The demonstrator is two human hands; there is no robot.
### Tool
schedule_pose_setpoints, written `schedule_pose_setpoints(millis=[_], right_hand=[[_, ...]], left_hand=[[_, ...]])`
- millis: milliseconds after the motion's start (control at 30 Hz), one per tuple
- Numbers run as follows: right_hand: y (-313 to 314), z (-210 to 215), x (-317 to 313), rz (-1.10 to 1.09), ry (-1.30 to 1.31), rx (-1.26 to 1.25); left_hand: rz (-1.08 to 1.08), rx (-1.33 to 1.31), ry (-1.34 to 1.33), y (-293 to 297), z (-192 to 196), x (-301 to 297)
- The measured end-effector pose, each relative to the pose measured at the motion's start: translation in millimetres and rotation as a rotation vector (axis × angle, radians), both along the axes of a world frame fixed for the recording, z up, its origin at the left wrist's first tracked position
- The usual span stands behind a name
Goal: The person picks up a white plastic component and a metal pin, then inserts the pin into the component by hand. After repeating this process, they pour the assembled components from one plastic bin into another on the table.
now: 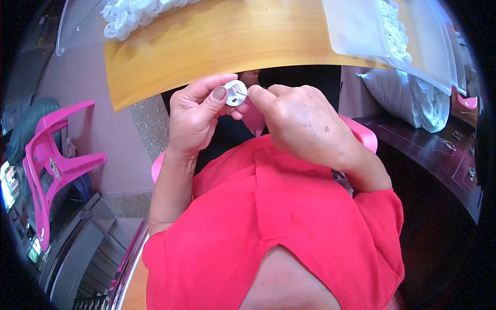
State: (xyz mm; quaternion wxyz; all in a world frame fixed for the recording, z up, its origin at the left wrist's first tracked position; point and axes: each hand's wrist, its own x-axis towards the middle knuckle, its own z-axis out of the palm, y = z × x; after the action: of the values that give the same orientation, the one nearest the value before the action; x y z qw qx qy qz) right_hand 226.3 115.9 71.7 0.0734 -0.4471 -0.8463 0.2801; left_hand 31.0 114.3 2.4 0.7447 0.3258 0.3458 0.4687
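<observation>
Just off the near edge of the table, my left hand [199, 111] is closed on a small round white plastic part [236, 89], gripped between thumb and fingers. Its face is turned up and shows a raised inner shape and a small dark opening. My right hand [305, 121] is closed in a pinch right beside the part. A thin dark metal-looking pin [241, 93] runs from my right fingertips onto the part's face. My right fingers hide the rest of the pin.
A yellow wooden table [222, 44] lies ahead. On it stand a clear tray of white plastic parts [126, 18] at left and a translucent bin [356, 31] with more at right. A pink plastic chair [64, 160] is at left, a white sack [405, 98] at right.
</observation>
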Motion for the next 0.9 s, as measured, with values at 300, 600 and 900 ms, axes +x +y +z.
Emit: schedule_pose_setpoints(millis=[300,600,900], right_hand=[[1.2,8.7,-5.1,0.082,-0.193,-0.005],[-4.2,8.3,-8.1,0.102,-0.29,0.088],[-4.4,6.2,-2.6,0.15,-0.216,0.263]], left_hand=[[-0.051,-0.012,-0.01,-1.8,2.4,-1.0],[-0.078,-0.013,0.032,-2.7,0.0,-0.8],[-0.11,-0.039,-0.022,-2.3,1.3,-3.2]])
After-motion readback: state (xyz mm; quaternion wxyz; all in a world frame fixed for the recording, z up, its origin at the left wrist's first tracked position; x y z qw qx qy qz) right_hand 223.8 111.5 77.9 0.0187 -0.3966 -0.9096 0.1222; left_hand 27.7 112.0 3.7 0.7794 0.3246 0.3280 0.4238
